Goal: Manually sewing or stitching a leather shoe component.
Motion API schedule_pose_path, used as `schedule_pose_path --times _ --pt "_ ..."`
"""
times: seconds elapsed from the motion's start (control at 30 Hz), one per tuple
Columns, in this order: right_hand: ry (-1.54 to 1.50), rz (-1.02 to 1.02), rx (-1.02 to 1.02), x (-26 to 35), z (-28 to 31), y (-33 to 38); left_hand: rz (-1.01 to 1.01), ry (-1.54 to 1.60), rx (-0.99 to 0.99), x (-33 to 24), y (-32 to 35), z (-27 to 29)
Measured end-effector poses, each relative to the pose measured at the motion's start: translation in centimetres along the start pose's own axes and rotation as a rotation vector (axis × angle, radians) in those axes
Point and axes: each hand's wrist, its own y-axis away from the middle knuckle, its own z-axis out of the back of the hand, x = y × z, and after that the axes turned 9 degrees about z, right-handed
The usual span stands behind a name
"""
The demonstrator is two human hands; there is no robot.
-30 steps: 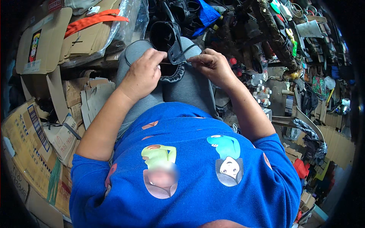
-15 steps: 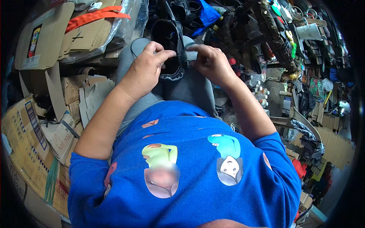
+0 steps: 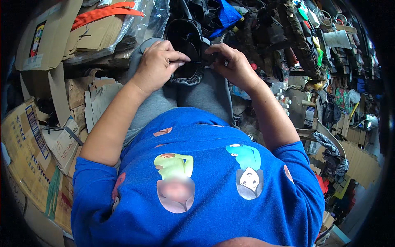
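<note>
**Stitching work on a black shoe, held on the lap**

Sitting among many stored things, the person has both hands raised over the knees. On the far left stand flattened cardboard boxes (image 3: 31,152), several of them, too many and too overlapped to count exactly. Above them one folded carton carries one orange strap (image 3: 103,12), and a clear plastic sheet (image 3: 140,29) hangs over its edge. In the middle are two knees in grey trousers (image 3: 205,94), and below them the blue shirt (image 3: 214,193) with printed figures fills the lower part of the view and hides the rest of the lap. On the right side are crowded racks of dark goods (image 3: 296,45), and one blue bag (image 3: 228,14) lies behind the hands.

There is one black shoe (image 3: 187,53). It rests on the knees, its opening turned away from the person, and its stitched lower rim shows between the two hands. The left hand (image 3: 158,66) lies on the left side of the shoe, its fingers (image 3: 177,57) pinched together on a thin needle-like tool (image 3: 193,62) that points to the right. The right hand (image 3: 232,64) is closed on the right edge of the shoe, the fingertips pressing the material. The tool's point reaches just to the right fingertips; whether it touches them I cannot tell.
</note>
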Motion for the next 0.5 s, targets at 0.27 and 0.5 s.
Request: schedule_pose_path --times 0.27,0.5 --pt "-0.003 0.02 0.0 -0.13 0.35 0.03 -0.005 -0.038 0.013 0.2 -0.38 -0.52" --pt "-0.116 -0.16 -0.039 -0.22 -0.25 0.67 0.004 -0.044 0.054 0.25 -0.57 -0.7"
